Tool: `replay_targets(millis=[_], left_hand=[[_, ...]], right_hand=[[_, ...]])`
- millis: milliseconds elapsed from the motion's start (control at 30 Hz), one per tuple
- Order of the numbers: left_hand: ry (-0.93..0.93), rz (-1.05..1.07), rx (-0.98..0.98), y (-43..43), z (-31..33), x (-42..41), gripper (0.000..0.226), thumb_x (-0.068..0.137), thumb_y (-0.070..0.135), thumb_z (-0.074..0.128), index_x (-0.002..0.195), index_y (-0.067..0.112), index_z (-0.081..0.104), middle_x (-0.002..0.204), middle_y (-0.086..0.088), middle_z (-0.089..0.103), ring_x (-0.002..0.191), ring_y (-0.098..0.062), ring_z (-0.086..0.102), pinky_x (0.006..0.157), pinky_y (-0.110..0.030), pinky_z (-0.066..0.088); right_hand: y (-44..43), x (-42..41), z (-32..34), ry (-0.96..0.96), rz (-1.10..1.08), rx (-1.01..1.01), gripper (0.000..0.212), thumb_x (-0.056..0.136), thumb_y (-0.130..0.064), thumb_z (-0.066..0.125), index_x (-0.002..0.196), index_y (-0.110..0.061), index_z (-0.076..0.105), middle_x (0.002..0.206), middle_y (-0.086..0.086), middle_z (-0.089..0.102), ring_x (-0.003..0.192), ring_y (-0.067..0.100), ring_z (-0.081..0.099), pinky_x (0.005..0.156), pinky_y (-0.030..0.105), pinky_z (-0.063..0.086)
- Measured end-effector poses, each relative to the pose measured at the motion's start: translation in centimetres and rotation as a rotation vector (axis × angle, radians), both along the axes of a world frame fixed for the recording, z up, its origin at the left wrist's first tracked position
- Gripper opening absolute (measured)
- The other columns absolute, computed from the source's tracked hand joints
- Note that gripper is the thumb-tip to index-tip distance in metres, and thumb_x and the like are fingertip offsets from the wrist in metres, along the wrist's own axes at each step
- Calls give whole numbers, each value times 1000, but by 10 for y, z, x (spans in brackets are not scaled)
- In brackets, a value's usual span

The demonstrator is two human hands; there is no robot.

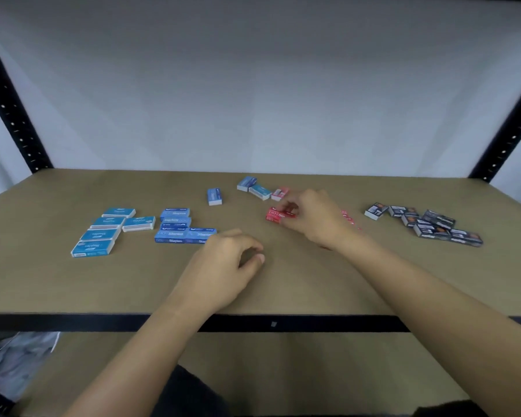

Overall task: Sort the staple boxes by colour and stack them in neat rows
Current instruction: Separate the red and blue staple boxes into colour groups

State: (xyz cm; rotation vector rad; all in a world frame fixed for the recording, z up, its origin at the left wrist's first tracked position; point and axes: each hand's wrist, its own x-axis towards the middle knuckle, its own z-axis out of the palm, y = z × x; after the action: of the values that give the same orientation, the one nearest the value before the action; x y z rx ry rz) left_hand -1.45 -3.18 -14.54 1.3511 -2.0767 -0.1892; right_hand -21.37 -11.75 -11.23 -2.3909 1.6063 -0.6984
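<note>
Bench log. We are looking down on the brown shelf board (283,284), which is carrying every staple box in four colour groups.

- Far left: we are counting five light-blue boxes (103,233) lying flat in rough rows.
- Just right of them: darker blue boxes (178,228) are sitting packed together, partly stacked.
- Far right: black boxes (427,224) are lying in a loose cluster.
- Centre back: three stray blue boxes (247,185) and a pale red box (279,194) are lying unsorted.

The right hand (313,218) is reaching forward, fingers curled onto the red boxes (275,215) at centre. The left hand (223,263) is resting on the board, loosely curled, holding nothing.

All boxes are closed, so their contents are hidden.
</note>
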Motion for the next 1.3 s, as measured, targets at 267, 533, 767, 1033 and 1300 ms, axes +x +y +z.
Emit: replay_targets(millis=[267, 533, 767, 1033, 1300], left_hand=[[-57, -41, 72, -11, -1, -34, 17, 88, 35, 61, 101, 29, 69, 99, 18, 63, 84, 0, 58, 78, -32, 52], [-72, -56, 69, -21, -2, -27, 13, 88, 22, 63, 99, 25, 71, 100, 14, 67, 89, -3, 61, 83, -27, 50], [-85, -77, 33, -37, -3, -23, 16, 88, 20, 62, 101, 21, 70, 103, 11, 66, 93, -6, 62, 85, -30, 50], [-38, -92, -10, -43, -11, -23, 16, 87, 18, 61, 99, 22, 71, 101, 13, 65, 92, -4, 62, 80, -31, 52], [-9, -84, -8, -42, -12, -22, 14, 87, 17, 62, 98, 21, 71, 99, 15, 64, 90, -3, 62, 81, -30, 52]], right_hand=[[-13, -46, -9, 158, -107, 26, 15, 81, -16, 70, 94, -23, 72, 96, 1, 71, 92, 23, 62, 79, 38, 53], [-26, -52, 5, -57, -80, -16, 25, 89, -15, 65, 112, -15, 73, 112, -1, 72, 92, 12, 64, 83, 22, 45], [-78, -27, 8, 162, 55, 16, 43, 91, -5, 55, 132, -16, 61, 140, 7, 56, 124, 23, 53, 101, 26, 38], [-119, -23, -6, 339, 135, 56, 38, 92, -13, 56, 126, -28, 65, 118, 7, 65, 109, 33, 55, 95, 43, 46], [-98, -50, 11, 245, 61, 43, 31, 91, -35, 65, 117, -18, 69, 111, 7, 62, 108, 25, 53, 92, 42, 44]])
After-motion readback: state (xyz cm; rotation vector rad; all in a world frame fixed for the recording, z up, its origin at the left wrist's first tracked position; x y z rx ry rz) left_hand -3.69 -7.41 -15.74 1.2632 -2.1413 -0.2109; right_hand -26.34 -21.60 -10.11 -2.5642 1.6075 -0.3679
